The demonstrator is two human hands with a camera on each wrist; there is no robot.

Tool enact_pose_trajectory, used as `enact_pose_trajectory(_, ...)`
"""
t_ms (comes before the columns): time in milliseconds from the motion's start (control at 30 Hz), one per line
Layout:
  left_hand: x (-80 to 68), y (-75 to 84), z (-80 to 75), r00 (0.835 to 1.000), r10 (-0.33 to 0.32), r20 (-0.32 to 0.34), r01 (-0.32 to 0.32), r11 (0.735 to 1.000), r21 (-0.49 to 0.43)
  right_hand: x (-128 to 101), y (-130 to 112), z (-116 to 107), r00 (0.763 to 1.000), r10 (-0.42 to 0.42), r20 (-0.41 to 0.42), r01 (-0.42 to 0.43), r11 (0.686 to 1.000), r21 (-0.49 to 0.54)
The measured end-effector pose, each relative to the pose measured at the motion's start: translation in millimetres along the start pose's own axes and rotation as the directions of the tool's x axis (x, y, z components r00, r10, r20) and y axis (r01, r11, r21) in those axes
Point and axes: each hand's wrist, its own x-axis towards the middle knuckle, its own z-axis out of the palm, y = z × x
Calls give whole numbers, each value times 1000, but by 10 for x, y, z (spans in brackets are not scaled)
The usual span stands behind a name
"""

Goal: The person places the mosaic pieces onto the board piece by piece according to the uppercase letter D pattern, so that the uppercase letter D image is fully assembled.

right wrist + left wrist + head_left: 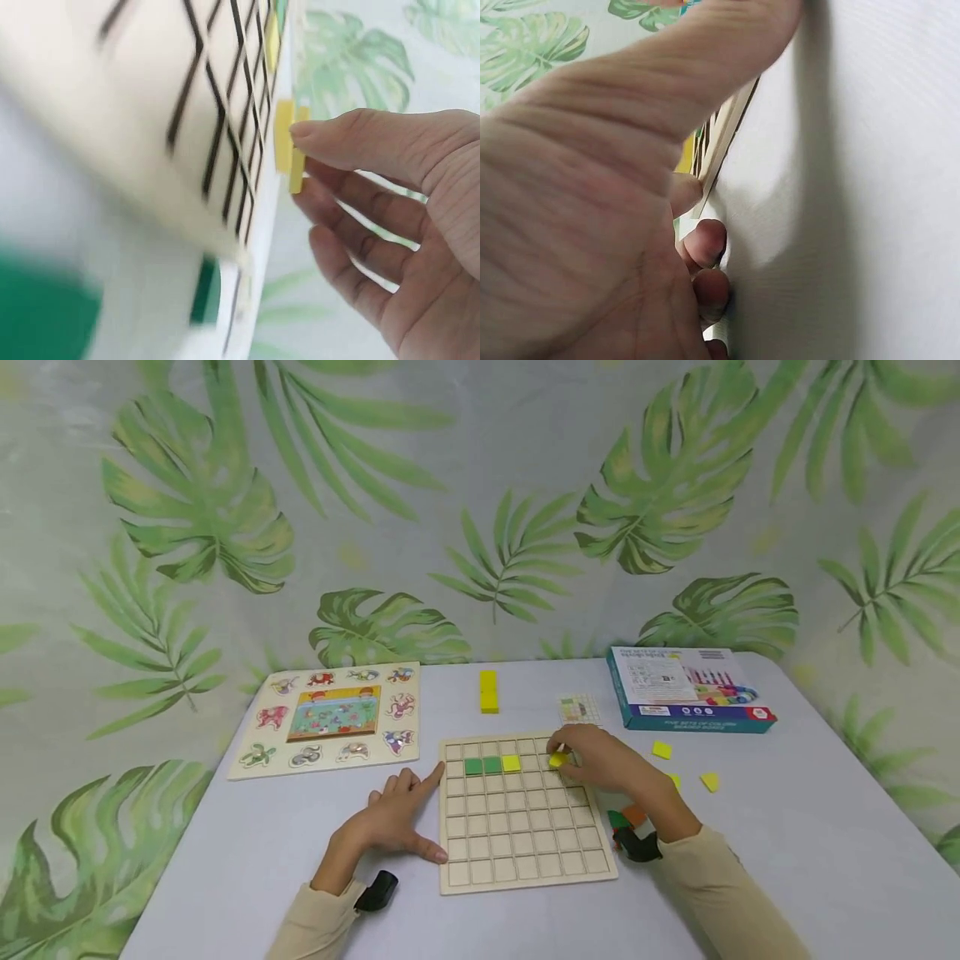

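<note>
A wooden grid board lies flat on the table. One row near its far side holds two green square tiles and a yellow square tile. My right hand is over the board's upper right part, pinching a small yellow tile between thumb and fingers. In the right wrist view the pinched yellow tile stands edge-on at the thumb tip. With thumb and index finger spread, my left hand touches the board's left edge; its other fingers rest on the table beside it.
Loose yellow pieces lie right of the board, with green and orange pieces partly hidden by the right wrist. Behind stand a yellow block stack, a small pattern card and a teal box. A picture puzzle board lies left.
</note>
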Motion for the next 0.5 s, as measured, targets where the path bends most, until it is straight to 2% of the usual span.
enact_pose_trajectory(267,41,-67,33,1000,-12,12,12,1000,12,262,-371,211,990,-143,13,143,989,-32)
enact_pose_trajectory(500,40,-71,29,1000,-6,8,6,1000,7,451,-604,355,986,-149,76,155,985,-78)
